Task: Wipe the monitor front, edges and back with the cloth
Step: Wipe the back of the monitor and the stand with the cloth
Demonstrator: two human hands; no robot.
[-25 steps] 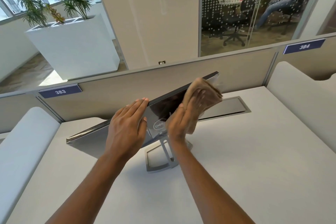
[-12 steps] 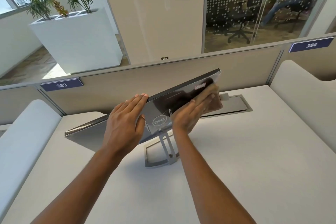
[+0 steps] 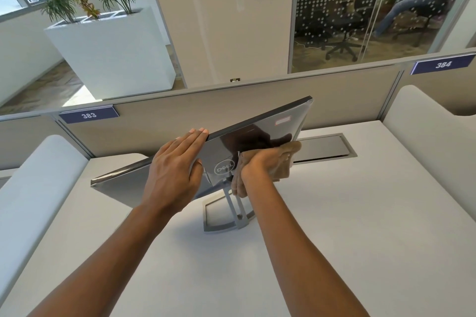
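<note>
A Dell monitor (image 3: 260, 131) stands on its metal stand (image 3: 226, 219) with its glossy dark back toward me, tilted. My left hand (image 3: 172, 172) lies flat on the back left of the logo, straight fingers reaching the top edge. My right hand (image 3: 257, 165) grips a brown cloth (image 3: 284, 165) and presses it against the lower part of the back, right of the logo, at the bottom edge. Part of the cloth hangs below my wrist beside the stand neck. The screen side is hidden.
The white desk (image 3: 347, 239) spreads around the stand. A grey cable hatch (image 3: 324, 148) sits behind the monitor. A beige partition (image 3: 167, 113) closes the back; padded white dividers stand at the left (image 3: 38, 177) and right (image 3: 425, 126).
My right hand has swept the cloth from the monitor's top right edge down across the back to its lower edge. My left hand has stayed flat on the back.
</note>
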